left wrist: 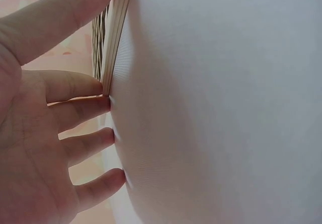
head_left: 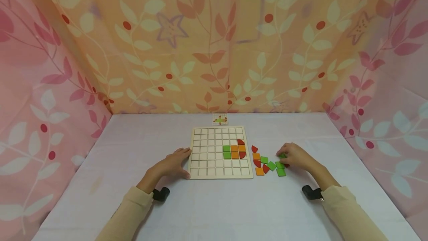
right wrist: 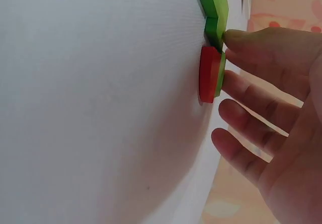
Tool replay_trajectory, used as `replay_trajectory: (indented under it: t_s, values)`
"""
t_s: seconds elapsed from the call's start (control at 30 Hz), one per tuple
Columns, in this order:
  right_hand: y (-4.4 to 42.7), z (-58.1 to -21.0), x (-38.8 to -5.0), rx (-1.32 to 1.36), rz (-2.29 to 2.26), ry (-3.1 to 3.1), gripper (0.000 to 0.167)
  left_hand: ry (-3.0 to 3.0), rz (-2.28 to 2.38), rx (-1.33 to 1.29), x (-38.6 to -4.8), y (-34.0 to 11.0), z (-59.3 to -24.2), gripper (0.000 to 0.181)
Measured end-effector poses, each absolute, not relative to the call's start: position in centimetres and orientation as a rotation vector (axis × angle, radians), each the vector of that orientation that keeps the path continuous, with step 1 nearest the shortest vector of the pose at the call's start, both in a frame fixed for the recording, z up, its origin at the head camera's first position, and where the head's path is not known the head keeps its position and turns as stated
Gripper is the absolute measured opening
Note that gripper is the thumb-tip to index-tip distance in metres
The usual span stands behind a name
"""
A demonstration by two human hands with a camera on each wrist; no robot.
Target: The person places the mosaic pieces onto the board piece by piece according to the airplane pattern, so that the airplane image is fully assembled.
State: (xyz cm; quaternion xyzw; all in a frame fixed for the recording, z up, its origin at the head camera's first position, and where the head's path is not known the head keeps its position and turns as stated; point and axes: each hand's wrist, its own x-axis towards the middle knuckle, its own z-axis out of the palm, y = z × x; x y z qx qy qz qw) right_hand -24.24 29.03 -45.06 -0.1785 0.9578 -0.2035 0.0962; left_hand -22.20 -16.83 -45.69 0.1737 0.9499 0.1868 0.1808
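Note:
A wooden grid board (head_left: 203, 156) lies on the table; two green squares (head_left: 227, 151), several orange squares (head_left: 234, 155) and two red rounded pieces (head_left: 242, 155) sit in cells at its right side. Against the board's left edge rest the fingertips and thumb of my left hand (head_left: 172, 163), spread and fairly straight. Over the loose pieces to the right is my right hand (head_left: 295, 155). In the right wrist view, its thumb touches a green tile (right wrist: 215, 30), and its other fingertips are beside a red piece (right wrist: 207, 75) with a green tile on top. No piece is lifted.
Loose orange squares (head_left: 259, 171), red pieces (head_left: 254, 148) and green squares (head_left: 281, 172) lie scattered right of the board. A small pattern card (head_left: 220, 119) is behind the board. Floral cloth (head_left: 214, 47) surrounds the white table (head_left: 214, 211).

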Motion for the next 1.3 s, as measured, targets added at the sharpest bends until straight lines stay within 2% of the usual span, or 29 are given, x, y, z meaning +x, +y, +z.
replay_trajectory:
  t_s: [0.67,1.3]
  values:
    - [30.6,-45.5,-24.8,-0.302,-0.642,2.905,0.016,2.671,0.522,0.467,-22.3,-16.8,-45.6,0.096]
    - [30.6,-45.3,-25.1,-0.373,-0.595,2.905,0.022,2.676,0.531,0.470,-22.3,-16.7,-45.6,0.096]
